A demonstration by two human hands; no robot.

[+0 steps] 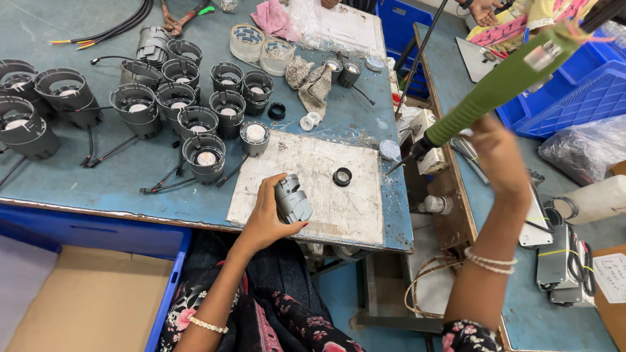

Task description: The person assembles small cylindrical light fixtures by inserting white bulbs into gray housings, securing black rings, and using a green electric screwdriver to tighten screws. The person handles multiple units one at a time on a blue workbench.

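An open cardboard box (91, 300) sits in a blue crate below the counter (78, 182). Grey housings (176, 98) cluster upon it. The left hand (270, 218) grips a grey housing part (293, 199) on a white board (326, 195). The right hand (499, 153) wraps around a green power screwdriver (495, 88); a white label (611, 277) lies far right

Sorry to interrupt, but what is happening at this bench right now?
A person at a blue worktable holds a grey finned lamp housing in the left hand, resting it on a worn white board. The right hand grips a hanging green power screwdriver, raised off to the side. A small black ring lies on the board, and many similar housings with leads stand behind.
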